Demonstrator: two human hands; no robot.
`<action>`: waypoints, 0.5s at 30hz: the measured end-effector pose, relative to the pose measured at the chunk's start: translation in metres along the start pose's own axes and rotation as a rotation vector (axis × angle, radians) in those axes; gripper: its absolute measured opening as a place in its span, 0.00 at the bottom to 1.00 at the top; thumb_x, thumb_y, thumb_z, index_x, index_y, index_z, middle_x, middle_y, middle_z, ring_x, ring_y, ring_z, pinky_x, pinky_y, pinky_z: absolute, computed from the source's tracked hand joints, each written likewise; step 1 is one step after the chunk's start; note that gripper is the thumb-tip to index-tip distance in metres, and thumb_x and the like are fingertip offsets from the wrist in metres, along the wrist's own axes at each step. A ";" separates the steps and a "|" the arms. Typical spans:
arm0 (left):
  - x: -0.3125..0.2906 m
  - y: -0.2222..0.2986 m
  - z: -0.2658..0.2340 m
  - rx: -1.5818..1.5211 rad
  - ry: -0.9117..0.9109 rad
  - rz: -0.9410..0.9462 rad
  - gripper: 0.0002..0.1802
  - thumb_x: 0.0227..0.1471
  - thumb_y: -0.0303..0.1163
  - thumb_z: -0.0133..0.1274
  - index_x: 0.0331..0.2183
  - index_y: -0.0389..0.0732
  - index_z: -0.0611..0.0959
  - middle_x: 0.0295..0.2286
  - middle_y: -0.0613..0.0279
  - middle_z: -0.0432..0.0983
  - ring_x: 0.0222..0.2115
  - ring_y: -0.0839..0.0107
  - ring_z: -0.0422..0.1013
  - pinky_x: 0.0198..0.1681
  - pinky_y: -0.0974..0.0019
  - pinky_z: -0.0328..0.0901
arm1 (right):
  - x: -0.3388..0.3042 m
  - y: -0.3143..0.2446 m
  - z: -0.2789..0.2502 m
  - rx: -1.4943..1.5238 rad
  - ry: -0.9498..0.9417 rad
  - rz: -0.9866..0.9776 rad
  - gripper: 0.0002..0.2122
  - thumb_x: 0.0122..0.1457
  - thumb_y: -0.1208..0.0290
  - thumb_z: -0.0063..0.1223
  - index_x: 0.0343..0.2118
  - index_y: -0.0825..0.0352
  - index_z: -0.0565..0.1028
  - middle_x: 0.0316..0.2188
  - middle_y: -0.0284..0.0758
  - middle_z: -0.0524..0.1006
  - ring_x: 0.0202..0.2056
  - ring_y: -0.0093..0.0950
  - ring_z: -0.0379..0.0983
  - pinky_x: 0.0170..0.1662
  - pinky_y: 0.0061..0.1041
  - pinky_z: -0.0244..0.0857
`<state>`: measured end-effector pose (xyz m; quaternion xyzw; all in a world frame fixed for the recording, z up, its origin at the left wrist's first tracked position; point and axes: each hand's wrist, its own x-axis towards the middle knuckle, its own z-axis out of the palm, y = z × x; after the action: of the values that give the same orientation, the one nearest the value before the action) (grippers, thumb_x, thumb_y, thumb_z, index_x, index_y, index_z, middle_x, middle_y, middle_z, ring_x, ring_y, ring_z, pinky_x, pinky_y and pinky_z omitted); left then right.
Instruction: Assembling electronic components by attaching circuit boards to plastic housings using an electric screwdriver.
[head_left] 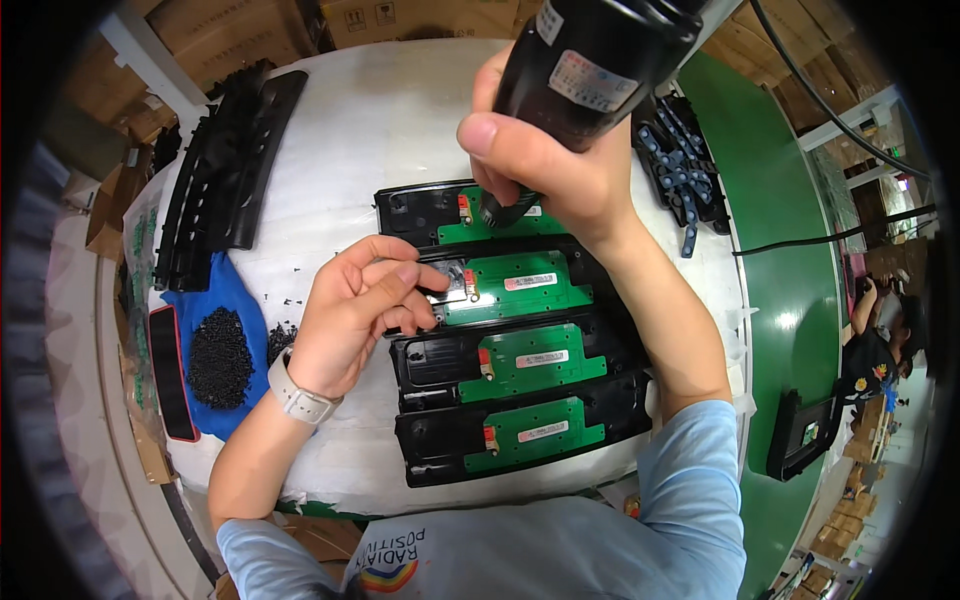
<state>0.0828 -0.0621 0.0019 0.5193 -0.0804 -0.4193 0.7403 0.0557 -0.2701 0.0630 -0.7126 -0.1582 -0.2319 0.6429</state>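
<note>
My right hand (pixel 565 175) grips a black electric screwdriver (pixel 530 85), held upright. Its lower end reaches down to the farthest of several black plastic panels (pixel 410 218), over the green circuit board (pixel 460 232) there. Beside the second panel is my left hand (pixel 360 300), thumb and index finger drawn together and the other fingers curled. Whatever lies in those fingers, if anything, is too small to make out. Nearer to me, two more panels lie in the same row, each bearing a green board (pixel 540 385) with a white label and a red-and-white connector.
Black screws (pixel 220 365) are heaped on a blue cloth (pixel 252 300), beside a dark flat device (pixel 172 375) with a red edge. Loose screws (pixel 283 338) lie nearby. Long black parts (pixel 235 170) stand at left, grey-blue pieces (pixel 680 165) at right. Beyond is a green surface (pixel 790 280).
</note>
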 end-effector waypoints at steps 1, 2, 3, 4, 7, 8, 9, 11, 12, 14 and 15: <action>0.000 -0.001 -0.001 -0.004 -0.053 -0.007 0.06 0.58 0.27 0.49 0.37 0.35 0.73 0.28 0.53 0.79 0.22 0.73 0.74 0.24 0.77 0.67 | -0.001 -0.002 0.000 0.003 0.000 -0.004 0.10 0.49 0.72 0.57 0.27 0.71 0.68 0.12 0.32 0.67 0.10 0.21 0.62 0.15 0.19 0.56; -0.001 -0.003 -0.002 -0.024 -0.052 -0.015 0.08 0.58 0.29 0.50 0.37 0.35 0.74 0.27 0.54 0.78 0.19 0.76 0.72 0.21 0.78 0.65 | -0.002 -0.004 0.000 0.088 -0.009 0.015 0.11 0.50 0.70 0.55 0.30 0.72 0.68 0.12 0.32 0.66 0.10 0.21 0.60 0.15 0.20 0.55; 0.000 -0.004 -0.004 -0.023 -0.052 -0.014 0.08 0.58 0.29 0.50 0.37 0.35 0.74 0.27 0.54 0.78 0.19 0.76 0.72 0.21 0.78 0.65 | -0.003 -0.006 -0.003 0.170 -0.017 0.037 0.13 0.51 0.69 0.53 0.33 0.72 0.67 0.12 0.31 0.65 0.10 0.21 0.59 0.16 0.21 0.55; 0.000 -0.004 -0.008 -0.052 -0.119 -0.007 0.07 0.58 0.29 0.50 0.36 0.35 0.75 0.26 0.54 0.78 0.17 0.77 0.70 0.20 0.78 0.63 | -0.003 -0.010 -0.009 0.269 -0.073 0.073 0.15 0.54 0.64 0.49 0.39 0.70 0.66 0.13 0.30 0.64 0.11 0.21 0.57 0.19 0.24 0.57; 0.000 -0.002 -0.005 -0.041 -0.158 -0.012 0.07 0.58 0.30 0.50 0.35 0.35 0.76 0.25 0.55 0.78 0.15 0.79 0.67 0.19 0.79 0.61 | 0.005 -0.018 -0.008 0.782 -0.068 -0.070 0.17 0.60 0.55 0.39 0.41 0.65 0.69 0.16 0.27 0.65 0.14 0.19 0.59 0.28 0.27 0.60; 0.000 -0.001 -0.004 0.000 -0.121 -0.020 0.07 0.58 0.30 0.50 0.34 0.35 0.76 0.24 0.56 0.78 0.14 0.80 0.66 0.18 0.79 0.61 | -0.005 -0.027 0.021 1.212 0.286 0.029 0.15 0.57 0.60 0.46 0.37 0.68 0.70 0.13 0.34 0.66 0.12 0.27 0.61 0.22 0.30 0.61; -0.002 -0.001 -0.002 0.001 -0.121 -0.021 0.07 0.58 0.30 0.50 0.34 0.35 0.76 0.24 0.56 0.78 0.14 0.80 0.66 0.18 0.79 0.61 | -0.005 -0.027 0.021 1.212 0.287 0.029 0.15 0.57 0.60 0.46 0.37 0.68 0.70 0.13 0.34 0.66 0.12 0.27 0.61 0.22 0.30 0.61; -0.005 -0.002 0.000 0.059 -0.085 0.073 0.07 0.58 0.29 0.50 0.33 0.35 0.76 0.24 0.57 0.77 0.15 0.80 0.67 0.19 0.79 0.61 | -0.006 -0.027 0.020 1.153 0.267 0.035 0.15 0.57 0.59 0.45 0.37 0.68 0.70 0.13 0.33 0.66 0.12 0.27 0.61 0.22 0.29 0.61; -0.004 -0.003 0.000 0.059 -0.089 0.072 0.07 0.58 0.29 0.50 0.33 0.35 0.76 0.24 0.57 0.77 0.15 0.80 0.67 0.19 0.79 0.61 | -0.006 -0.028 0.018 1.120 0.259 0.036 0.15 0.57 0.59 0.44 0.38 0.67 0.70 0.13 0.33 0.66 0.13 0.26 0.61 0.23 0.29 0.61; -0.001 -0.005 -0.001 0.071 -0.086 0.120 0.06 0.57 0.28 0.52 0.33 0.35 0.76 0.24 0.58 0.77 0.16 0.80 0.68 0.19 0.78 0.62 | -0.007 -0.028 0.015 1.054 0.241 0.041 0.15 0.58 0.58 0.44 0.38 0.67 0.70 0.14 0.32 0.66 0.13 0.25 0.60 0.23 0.29 0.61; -0.001 -0.005 -0.001 0.072 -0.086 0.120 0.06 0.57 0.28 0.52 0.33 0.35 0.76 0.24 0.58 0.77 0.16 0.80 0.68 0.19 0.78 0.62 | -0.008 -0.029 0.013 1.025 0.231 0.043 0.15 0.58 0.58 0.43 0.38 0.67 0.70 0.14 0.31 0.66 0.13 0.25 0.60 0.24 0.29 0.61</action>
<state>0.0800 -0.0608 -0.0021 0.5215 -0.1580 -0.3931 0.7407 0.0359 -0.2532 0.0824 -0.2795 -0.1647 -0.1884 0.9269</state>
